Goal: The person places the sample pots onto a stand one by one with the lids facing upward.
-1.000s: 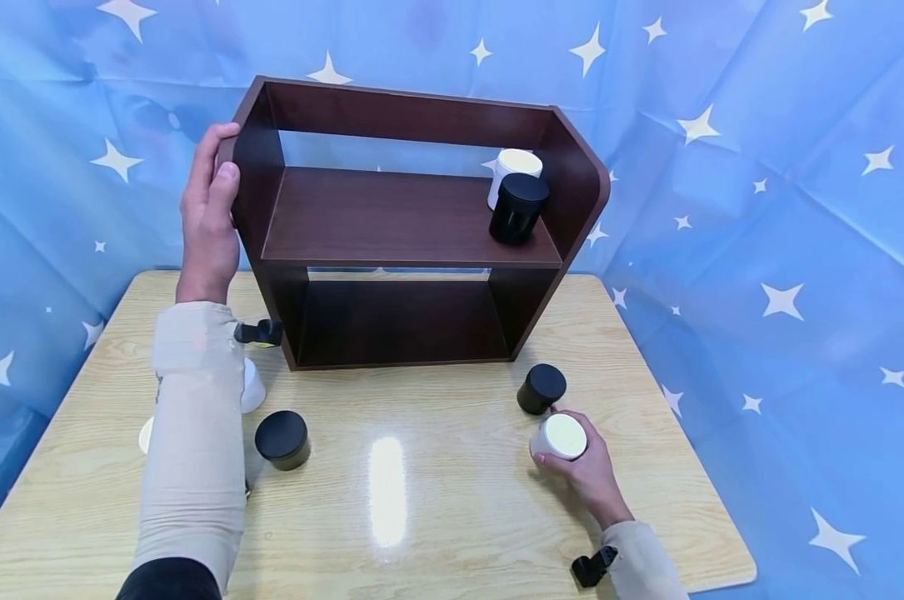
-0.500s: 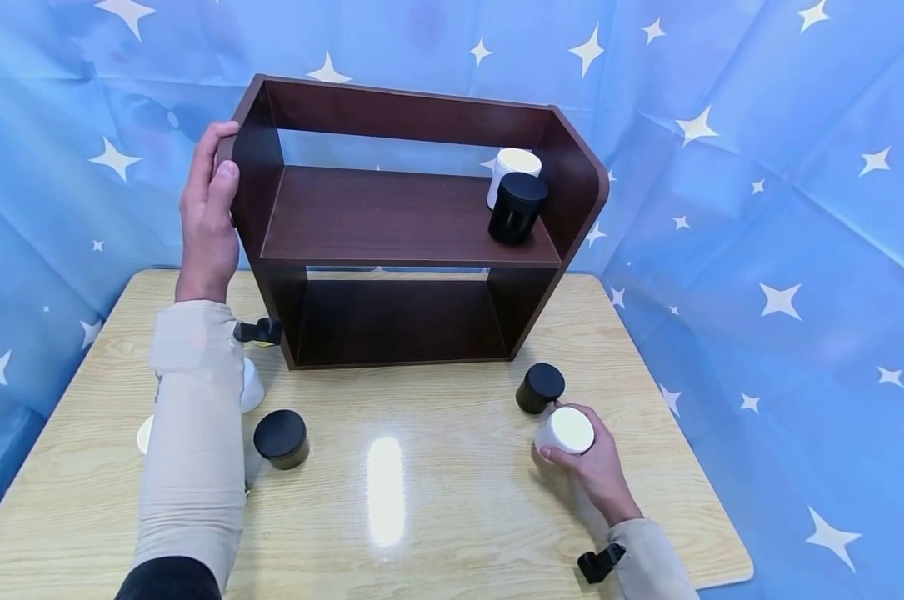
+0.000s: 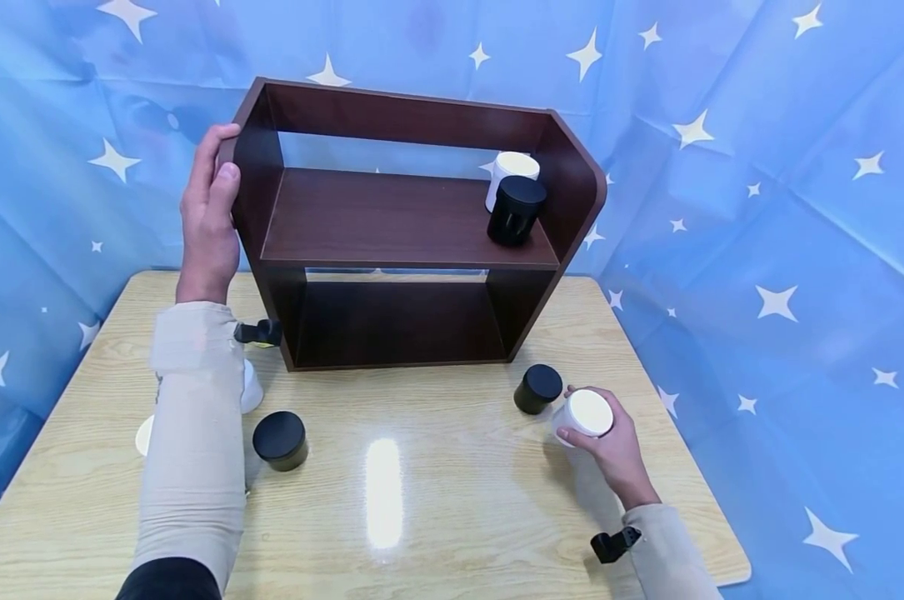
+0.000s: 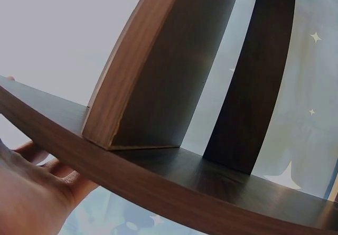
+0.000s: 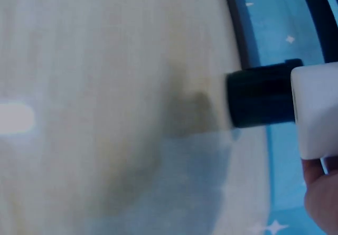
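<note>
My left hand [image 3: 210, 217] grips the left side panel of a dark brown two-tier shelf [image 3: 414, 217]; in the left wrist view its fingers [image 4: 63, 174] pass behind that panel [image 4: 158, 174]. At the right of the table, my right hand [image 3: 615, 442] holds a white jar [image 3: 588, 414] between thumb and fingers. Just left of it stands a black jar [image 3: 537, 389]. The right wrist view has the white jar [image 5: 319, 111] overlapping the black jar [image 5: 264, 95]. On the shelf's upper tier, a black jar [image 3: 516, 212] stands in front of a white jar [image 3: 513, 164].
A low black jar [image 3: 280, 440] sits on the table [image 3: 452, 500] left of a bright light reflection. Two white objects, a jar [image 3: 251, 387] and a round one [image 3: 145, 435], are partly hidden by the left sleeve. Blue star-patterned cloth [image 3: 759, 208] hangs behind and at the right.
My right hand has moved right and slightly away from me with the white jar, so its gap from the lower black jar has widened. The left hand stays on the shelf.
</note>
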Demonstrator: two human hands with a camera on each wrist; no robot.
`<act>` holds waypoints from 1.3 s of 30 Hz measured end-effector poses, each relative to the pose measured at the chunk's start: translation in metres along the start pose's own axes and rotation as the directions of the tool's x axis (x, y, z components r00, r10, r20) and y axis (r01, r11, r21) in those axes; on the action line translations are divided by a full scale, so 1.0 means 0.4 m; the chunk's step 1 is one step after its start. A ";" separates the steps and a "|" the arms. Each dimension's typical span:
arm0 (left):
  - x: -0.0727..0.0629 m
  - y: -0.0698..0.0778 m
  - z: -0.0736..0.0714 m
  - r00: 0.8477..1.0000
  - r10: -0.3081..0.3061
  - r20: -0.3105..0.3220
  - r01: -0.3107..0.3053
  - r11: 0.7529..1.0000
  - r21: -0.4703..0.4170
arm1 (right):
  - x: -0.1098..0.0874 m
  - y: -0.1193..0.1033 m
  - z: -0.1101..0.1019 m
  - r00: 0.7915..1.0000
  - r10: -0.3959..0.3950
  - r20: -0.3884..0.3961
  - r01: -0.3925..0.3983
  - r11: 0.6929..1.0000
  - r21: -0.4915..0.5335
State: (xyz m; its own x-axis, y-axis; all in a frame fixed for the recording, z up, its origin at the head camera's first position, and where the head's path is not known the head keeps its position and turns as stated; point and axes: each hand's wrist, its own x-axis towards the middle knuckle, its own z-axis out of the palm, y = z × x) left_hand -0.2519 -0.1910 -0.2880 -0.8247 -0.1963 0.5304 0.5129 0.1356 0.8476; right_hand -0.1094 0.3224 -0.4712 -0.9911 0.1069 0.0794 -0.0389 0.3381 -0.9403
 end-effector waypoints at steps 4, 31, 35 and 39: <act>0.000 -0.002 -0.001 1.000 -0.002 0.000 0.002 1.000 -0.003 | 0.018 -0.026 -0.014 1.000 -0.020 0.013 0.020 1.000 0.006; 0.001 0.000 -0.002 1.000 0.001 0.007 -0.001 1.000 -0.021 | 0.123 -0.172 -0.004 0.983 -0.102 0.154 0.111 0.993 -0.050; 0.002 0.001 -0.002 1.000 0.002 0.009 -0.002 1.000 -0.030 | 0.140 -0.197 0.005 0.976 -0.122 0.180 0.128 0.991 -0.026; 0.001 0.001 -0.001 1.000 -0.001 0.008 0.001 0.999 -0.037 | 0.157 -0.223 0.017 0.972 -0.113 0.207 0.121 0.992 -0.027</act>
State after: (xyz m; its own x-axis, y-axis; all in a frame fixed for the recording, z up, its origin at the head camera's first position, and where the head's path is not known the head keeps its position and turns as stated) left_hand -0.2517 -0.1914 -0.2874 -0.8269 -0.1882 0.5299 0.5207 0.0996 0.8479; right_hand -0.1691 0.2927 -0.3847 -0.9851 -0.1278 0.1152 -0.1554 0.3739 -0.9144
